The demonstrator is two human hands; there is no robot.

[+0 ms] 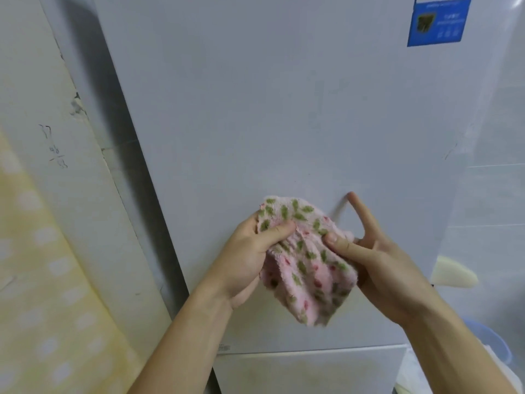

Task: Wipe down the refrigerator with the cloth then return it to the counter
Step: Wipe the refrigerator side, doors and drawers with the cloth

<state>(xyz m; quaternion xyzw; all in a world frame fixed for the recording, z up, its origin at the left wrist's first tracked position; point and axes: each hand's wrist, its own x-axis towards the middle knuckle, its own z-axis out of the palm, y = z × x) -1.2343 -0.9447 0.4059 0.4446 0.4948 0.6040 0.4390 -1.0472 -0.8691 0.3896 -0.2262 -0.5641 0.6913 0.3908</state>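
Note:
A fluffy pink cloth [309, 260] with green and red spots hangs bunched between both hands, just in front of the white refrigerator door [270, 115]. My left hand [247, 257] grips its upper left part, thumb curled over the top. My right hand [377, 265] pinches the right edge with the thumb, while its index finger points straight up toward the door. The seam between the upper and lower refrigerator doors [312, 351] runs below the cloth.
A blue sticker [437, 21] sits at the door's top right. A marked white wall [56, 143] and yellow patterned fabric [51, 294] stand to the left. White tiles [494, 194] and a blue tub rim [494, 345] lie to the right.

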